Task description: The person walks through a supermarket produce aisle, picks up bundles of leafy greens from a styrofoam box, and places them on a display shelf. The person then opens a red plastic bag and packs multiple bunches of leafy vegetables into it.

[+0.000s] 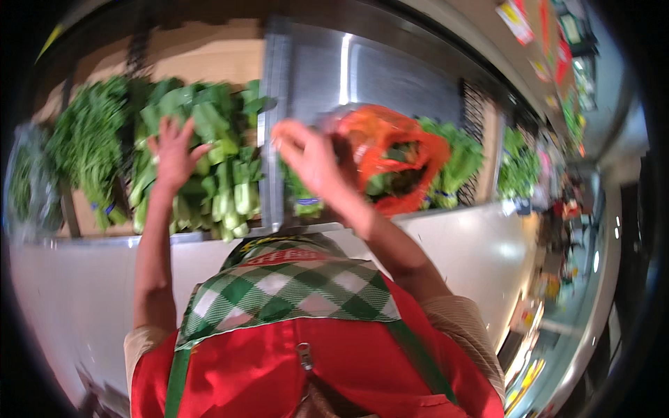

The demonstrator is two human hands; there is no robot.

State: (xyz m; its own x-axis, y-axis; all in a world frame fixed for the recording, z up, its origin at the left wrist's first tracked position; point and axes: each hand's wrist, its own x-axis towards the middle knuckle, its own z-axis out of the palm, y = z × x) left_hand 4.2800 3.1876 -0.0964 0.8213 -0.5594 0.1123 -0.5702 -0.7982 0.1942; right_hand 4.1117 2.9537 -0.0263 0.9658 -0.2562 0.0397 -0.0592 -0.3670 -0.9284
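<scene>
My left hand (174,150) reaches over a pile of leafy greens with pale stalks (226,188), its fingers spread and nothing held. The fingertips lie over the upper leaves; contact cannot be made out. My right hand (311,159) hovers beside a metal divider (274,146), fingers loosely bent and apart, with no thing visible in them. Just right of that hand sits an orange plastic bag (380,132). Dark green leaves (397,182) show through the bag's opening. Below the right hand, a bundle of greens with a blue band (306,203) is partly hidden.
Feathery greens (97,150) and a clear-bagged bunch (35,181) lie at the left. Right of the orange bag are more leafy bundles (456,157) and a black mesh divider (472,111). A pale front panel (481,240) runs below the display. Shelves stretch away at right.
</scene>
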